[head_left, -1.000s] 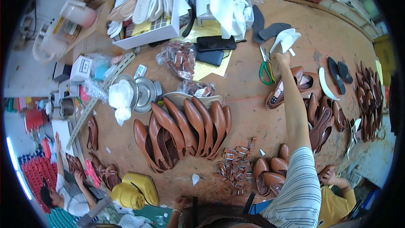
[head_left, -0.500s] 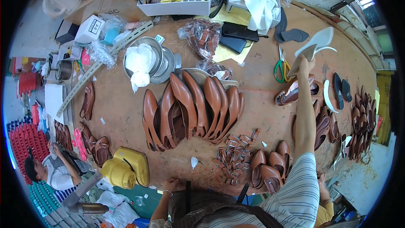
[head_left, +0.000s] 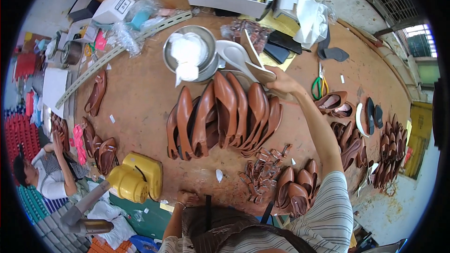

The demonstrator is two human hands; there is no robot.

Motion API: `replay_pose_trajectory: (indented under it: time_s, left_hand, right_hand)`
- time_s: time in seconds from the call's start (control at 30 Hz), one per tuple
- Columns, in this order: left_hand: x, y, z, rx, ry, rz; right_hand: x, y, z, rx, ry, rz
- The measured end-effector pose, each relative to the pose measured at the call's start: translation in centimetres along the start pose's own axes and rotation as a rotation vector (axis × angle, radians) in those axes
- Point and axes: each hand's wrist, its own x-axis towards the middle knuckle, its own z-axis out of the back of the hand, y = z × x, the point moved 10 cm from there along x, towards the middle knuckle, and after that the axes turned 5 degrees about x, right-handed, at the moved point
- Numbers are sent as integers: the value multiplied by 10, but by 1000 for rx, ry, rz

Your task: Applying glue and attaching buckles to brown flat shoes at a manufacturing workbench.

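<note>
My right hand (head_left: 282,81) reaches across the table and is closed on a few pale insoles (head_left: 238,55), white on one face and tan on another. They fan out toward the steel bowl, over the far end of a row of brown leather pointed shoes (head_left: 224,107). More pale insoles (head_left: 243,80) lie partly hidden behind those shoes. Down at the near table edge rests my left hand (head_left: 188,198), holding nothing, its fingers lying loosely on the tabletop.
Steel bowls (head_left: 169,51) with white cloth stand beyond the shoes. Scissors (head_left: 320,84) lie to the right. Brown straps with buckles (head_left: 262,173) and more shoes (head_left: 300,187) are nearby. A yellow machine (head_left: 138,178) stands front left. Another person (head_left: 51,173) sits at far left.
My right hand has swung left with the insoles, from above the scissors area to the far end of the shoe row. The view has shifted slightly. My left hand stays at the table edge.
</note>
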Motion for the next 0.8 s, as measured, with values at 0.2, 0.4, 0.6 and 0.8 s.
replay_pose_trajectory:
  time_s: [0.2,0.4,0.6,0.8]
  left_hand:
    - [-9,-4,6,-18,39,-57]
    - [0,-9,2,-59,93,-164]
    - [0,-8,-1,-44,96,-136]
    - [2,-7,-4,-84,113,-131]
  right_hand:
    - [5,14,-16,150,262,-222]
    - [-6,-10,-19,-71,98,-96]
    - [-32,-3,-11,-32,-142,44]
    - [-31,-27,-13,136,-105,19]
